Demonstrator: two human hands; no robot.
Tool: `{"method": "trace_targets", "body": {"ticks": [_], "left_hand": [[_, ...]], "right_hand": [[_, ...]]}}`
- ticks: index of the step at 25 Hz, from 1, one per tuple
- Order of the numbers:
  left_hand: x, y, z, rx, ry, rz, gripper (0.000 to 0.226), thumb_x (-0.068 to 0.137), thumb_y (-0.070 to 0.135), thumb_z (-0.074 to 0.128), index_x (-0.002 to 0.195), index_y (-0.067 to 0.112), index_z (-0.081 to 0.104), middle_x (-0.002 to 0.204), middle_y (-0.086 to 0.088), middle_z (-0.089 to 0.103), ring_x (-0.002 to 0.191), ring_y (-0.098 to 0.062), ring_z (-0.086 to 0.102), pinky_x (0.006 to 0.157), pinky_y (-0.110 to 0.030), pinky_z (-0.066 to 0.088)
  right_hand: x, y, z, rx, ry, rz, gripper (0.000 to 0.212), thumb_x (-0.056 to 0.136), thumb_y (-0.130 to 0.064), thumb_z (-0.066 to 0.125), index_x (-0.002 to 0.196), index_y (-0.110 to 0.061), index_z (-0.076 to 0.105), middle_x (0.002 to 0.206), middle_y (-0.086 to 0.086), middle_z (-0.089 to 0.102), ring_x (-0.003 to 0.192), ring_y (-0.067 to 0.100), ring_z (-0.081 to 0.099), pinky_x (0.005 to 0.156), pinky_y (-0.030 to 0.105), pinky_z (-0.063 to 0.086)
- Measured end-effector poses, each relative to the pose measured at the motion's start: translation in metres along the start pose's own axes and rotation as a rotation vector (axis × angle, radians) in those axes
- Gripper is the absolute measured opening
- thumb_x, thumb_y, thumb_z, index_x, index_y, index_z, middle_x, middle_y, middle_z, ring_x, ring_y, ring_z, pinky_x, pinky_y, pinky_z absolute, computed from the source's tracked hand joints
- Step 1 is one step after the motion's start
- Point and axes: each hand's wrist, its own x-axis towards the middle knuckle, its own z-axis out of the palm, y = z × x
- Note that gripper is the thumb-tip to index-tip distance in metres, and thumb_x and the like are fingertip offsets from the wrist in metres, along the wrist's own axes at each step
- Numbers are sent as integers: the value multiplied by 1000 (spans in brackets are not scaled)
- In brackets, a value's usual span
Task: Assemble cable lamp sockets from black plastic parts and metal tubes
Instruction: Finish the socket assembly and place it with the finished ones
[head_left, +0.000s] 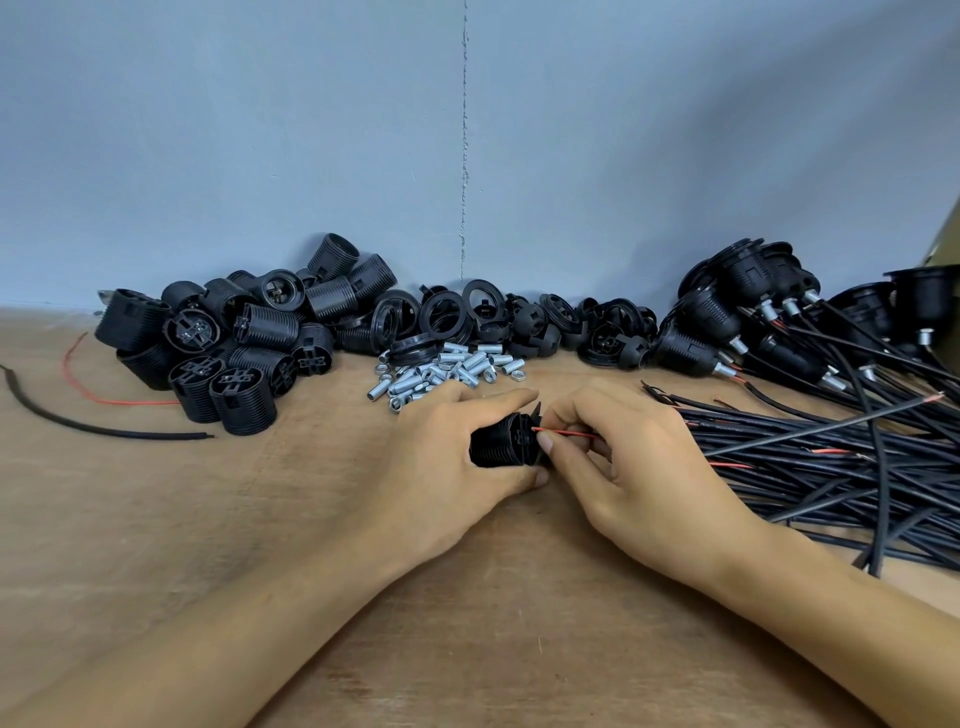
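left fingers grip the socket body; right fingers pinch its red wire.

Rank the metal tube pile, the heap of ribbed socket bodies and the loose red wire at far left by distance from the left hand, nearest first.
1. The metal tube pile, just behind the left hand.
2. The heap of ribbed socket bodies, back left by the wall.
3. The loose red wire, farthest left on the table.

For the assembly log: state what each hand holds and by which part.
The left hand grips the black socket body around its ribbed side; the right hand pinches the red wire just behind the tip at the socket's end.
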Motion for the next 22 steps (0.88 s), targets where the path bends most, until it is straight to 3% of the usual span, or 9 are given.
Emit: {"method": "trace_targets", "body": {"ticks": [6,13,18,22], "left_hand": [[1,-1,0,-16,-20,-2,66,71,44,88,132,47,63,99,9,58,96,-2,57,86,-20,46],[2,-5,0,-44,-1,-5,66,69,45,90,129,48,64,96,14,59,94,4,57,76,-4,37],[3,-6,2,-48,0,0,65,68,48,90,128,49,65,97,16,61,96,6,57,79,-5,39],[3,-5,1,-59,-15,-14,63,68,48,89,126,48,67,100,15,64,98,4,60,85,-13,45]], "right_hand": [[1,-1,2,37,20,6,8,91,-14,71,87,-19,66,80,-17,57,81,-3,53,72,7,37],[2,-2,3,-14,3,-13,11,91,-11,69,87,-17,61,73,-22,42,74,-8,48,68,5,33],[2,-1,5,-8,2,13,12,92,-13,67,86,-19,59,74,-21,45,74,-6,47,69,8,34],[2,-1,6,29,-10,67,18,94,-16,64,81,-26,56,71,-20,50,74,-4,50,66,11,34]]}}
